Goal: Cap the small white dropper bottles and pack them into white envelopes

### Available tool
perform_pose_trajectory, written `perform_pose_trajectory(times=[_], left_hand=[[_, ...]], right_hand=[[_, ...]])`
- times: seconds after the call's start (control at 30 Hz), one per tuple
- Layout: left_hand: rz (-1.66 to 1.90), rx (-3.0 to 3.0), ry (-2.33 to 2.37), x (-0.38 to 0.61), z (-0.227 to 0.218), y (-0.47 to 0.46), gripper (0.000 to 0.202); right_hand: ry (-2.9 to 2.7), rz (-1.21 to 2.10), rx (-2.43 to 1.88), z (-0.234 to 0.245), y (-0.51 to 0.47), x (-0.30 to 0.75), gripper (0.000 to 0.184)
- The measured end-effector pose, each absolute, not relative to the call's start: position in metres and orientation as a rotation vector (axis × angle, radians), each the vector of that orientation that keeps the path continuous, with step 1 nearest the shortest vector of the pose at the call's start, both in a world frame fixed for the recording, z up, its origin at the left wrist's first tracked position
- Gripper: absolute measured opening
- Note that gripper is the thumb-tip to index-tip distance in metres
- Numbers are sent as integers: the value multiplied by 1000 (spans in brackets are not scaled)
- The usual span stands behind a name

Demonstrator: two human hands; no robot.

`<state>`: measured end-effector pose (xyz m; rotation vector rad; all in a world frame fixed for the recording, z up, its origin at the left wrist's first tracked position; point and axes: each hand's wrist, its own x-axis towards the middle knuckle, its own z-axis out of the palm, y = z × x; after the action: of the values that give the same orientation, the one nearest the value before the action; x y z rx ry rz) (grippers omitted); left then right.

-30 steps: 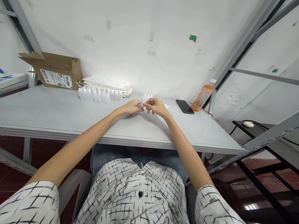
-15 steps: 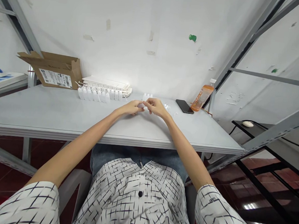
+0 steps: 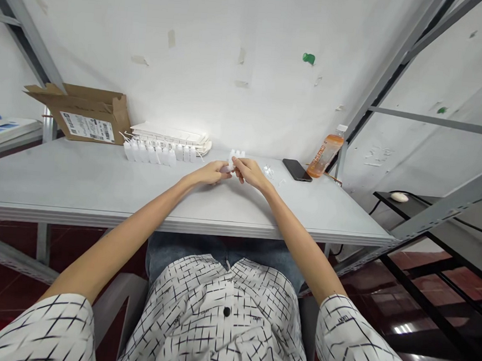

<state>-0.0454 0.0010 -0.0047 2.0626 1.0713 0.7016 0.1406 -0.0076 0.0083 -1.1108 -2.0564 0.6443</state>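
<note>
My left hand (image 3: 211, 172) is closed around a small white plastic bottle (image 3: 226, 169), held tilted with its top end to the right. At that end, the fingers of my right hand (image 3: 248, 171) pinch together, covering the tip; any small part between them is hidden. Just behind my hands stand several white bottles (image 3: 237, 153), partly covered by my fingers. Small white and clear pieces (image 3: 268, 172) lie loose on the table, to the right of my right hand. A group of similar small bottles (image 3: 149, 154), with thin tips or strings on top, stands upright in rows on the left.
The grey table (image 3: 98, 186) runs along a white wall. At its back left are an open cardboard box (image 3: 91, 116) and a stack of flat white packets (image 3: 173, 133). On the right are a black phone (image 3: 297, 170) and a drink bottle (image 3: 326, 154) leaning near the metal frame.
My right fingers have shifted slightly at the top end of the small bottle, while my left hand keeps its hold. The view has moved a little; the other things stay put.
</note>
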Motion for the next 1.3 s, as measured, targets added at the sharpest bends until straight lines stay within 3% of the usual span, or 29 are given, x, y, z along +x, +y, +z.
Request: perform_pose_trajectory(times=[0.13, 0.43, 0.73, 1.07, 1.3], left_hand=[[678, 2055, 1017, -47, -4, 0, 39], [724, 2162, 1043, -44, -4, 0, 40], [722, 2137, 1062, -45, -3, -3, 31], [829, 2311, 1154, -40, -11, 3, 24], [851, 2194, 1138, -41, -9, 1, 21]], right_hand=[[-2123, 625, -1077, 11, -11, 140, 32], [-2132, 635, -1146, 4, -6, 136, 48], [-2123, 644, -1128, 8, -11, 137, 42], [-2064, 709, -1130, 6, -10, 138, 58], [-2068, 553, -1074, 7, -13, 139, 43]])
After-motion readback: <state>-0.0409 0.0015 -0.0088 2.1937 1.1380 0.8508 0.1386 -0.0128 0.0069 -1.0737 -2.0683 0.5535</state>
